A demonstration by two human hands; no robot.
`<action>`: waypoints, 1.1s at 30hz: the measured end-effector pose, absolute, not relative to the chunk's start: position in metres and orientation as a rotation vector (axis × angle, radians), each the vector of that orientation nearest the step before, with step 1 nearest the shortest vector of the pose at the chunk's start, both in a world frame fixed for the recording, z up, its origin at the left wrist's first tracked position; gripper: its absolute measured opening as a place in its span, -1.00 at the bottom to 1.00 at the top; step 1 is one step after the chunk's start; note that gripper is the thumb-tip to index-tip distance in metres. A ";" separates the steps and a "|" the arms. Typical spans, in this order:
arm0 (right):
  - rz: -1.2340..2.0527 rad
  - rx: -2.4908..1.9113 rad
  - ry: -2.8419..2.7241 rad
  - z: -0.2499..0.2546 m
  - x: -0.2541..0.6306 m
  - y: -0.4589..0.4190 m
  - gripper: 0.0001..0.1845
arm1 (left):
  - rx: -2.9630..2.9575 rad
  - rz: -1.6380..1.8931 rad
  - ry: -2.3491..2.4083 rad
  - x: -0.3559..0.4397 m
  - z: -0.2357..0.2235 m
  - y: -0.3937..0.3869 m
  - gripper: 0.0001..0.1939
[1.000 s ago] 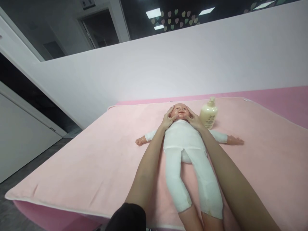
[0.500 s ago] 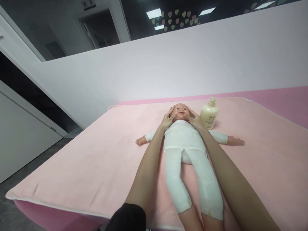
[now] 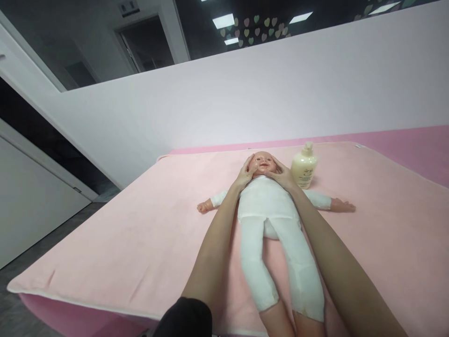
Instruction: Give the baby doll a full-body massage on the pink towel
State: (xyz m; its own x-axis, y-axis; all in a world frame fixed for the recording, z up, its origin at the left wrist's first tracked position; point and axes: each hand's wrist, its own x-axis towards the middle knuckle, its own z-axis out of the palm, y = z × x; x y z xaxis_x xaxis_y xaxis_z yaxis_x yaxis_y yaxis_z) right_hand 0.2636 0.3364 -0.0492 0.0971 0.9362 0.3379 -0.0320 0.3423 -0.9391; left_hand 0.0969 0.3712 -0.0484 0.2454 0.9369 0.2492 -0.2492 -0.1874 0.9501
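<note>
A baby doll (image 3: 268, 201) with a white cloth body lies on its back, its head farthest from me and its arms spread sideways. My left hand (image 3: 244, 174) cups one side of the doll's head, fingers along the temple and thumb on the cheek. On the other side, my right hand (image 3: 283, 175) curves around the head, with its thumb by the chin. Parts of the fingers are hidden behind the head. Just right of my right hand stands a pale yellow pump bottle (image 3: 303, 167), apart from it.
Under the doll spreads a pink cloth (image 3: 140, 234) over a pink padded surface (image 3: 414, 152). A white wall (image 3: 280, 98) with a dark window rises behind. At the left are a white door panel (image 3: 35, 201) and grey floor.
My right thumb has slid inward from the cheek toward the doll's chin. My left hand stays at about the same place, and the doll and bottle have not moved.
</note>
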 end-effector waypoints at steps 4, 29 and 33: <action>0.886 -0.995 -1.300 -0.048 0.265 0.337 0.05 | 1.405 1.282 0.711 0.098 -0.048 0.367 -0.07; 0.753 -1.050 -1.468 -0.047 0.268 0.339 0.04 | 0.977 1.192 0.717 0.096 -0.028 0.354 -0.23; 0.805 -1.063 -1.374 -0.049 0.267 0.341 -0.06 | 0.969 1.196 0.724 0.096 -0.029 0.355 -0.28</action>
State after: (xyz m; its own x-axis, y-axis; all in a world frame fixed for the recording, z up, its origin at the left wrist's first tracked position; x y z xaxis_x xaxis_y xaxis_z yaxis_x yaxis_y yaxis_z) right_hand 0.2668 0.3408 -0.0493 0.0751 0.9285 0.3637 0.1372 0.3517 -0.9260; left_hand 0.0963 0.3553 -0.0290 0.2365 0.9711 0.0306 -0.4237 0.0747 0.9027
